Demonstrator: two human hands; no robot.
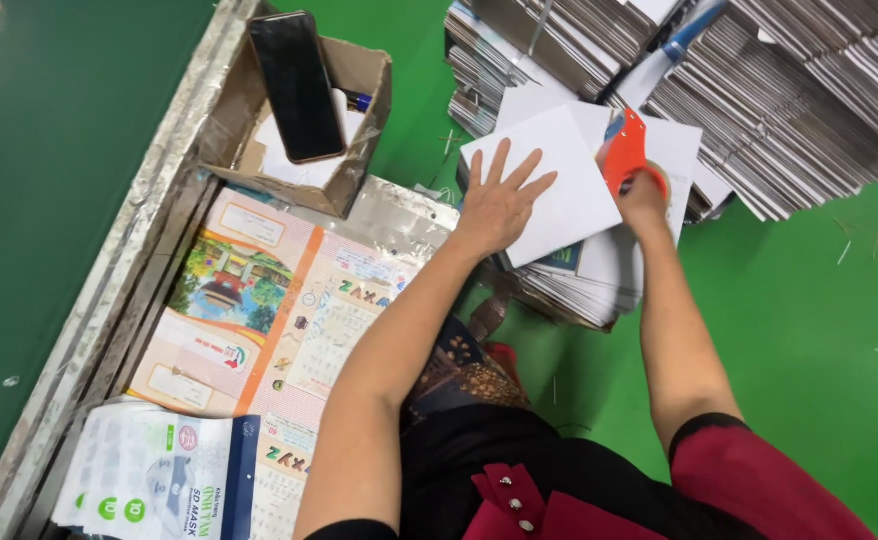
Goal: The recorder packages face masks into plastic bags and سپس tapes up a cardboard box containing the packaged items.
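White card sheet [559, 190] lies on top of a flat stack of folded cartons [579, 285], its long axis running from about 11 to 5 o'clock. One left hand [499, 205] presses it flat, fingers spread, gripping nothing. At 3 o'clock, touching the sheet's edge, one right hand [641, 195] is clenched around one orange tape dispenser [627, 150].

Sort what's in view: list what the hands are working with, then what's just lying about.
In use: left hand flat on white sheet; right hand gripping orange tape dispenser.

Lying about: phone on cardboard box; printed calendar sheets; stacked flat cartons.
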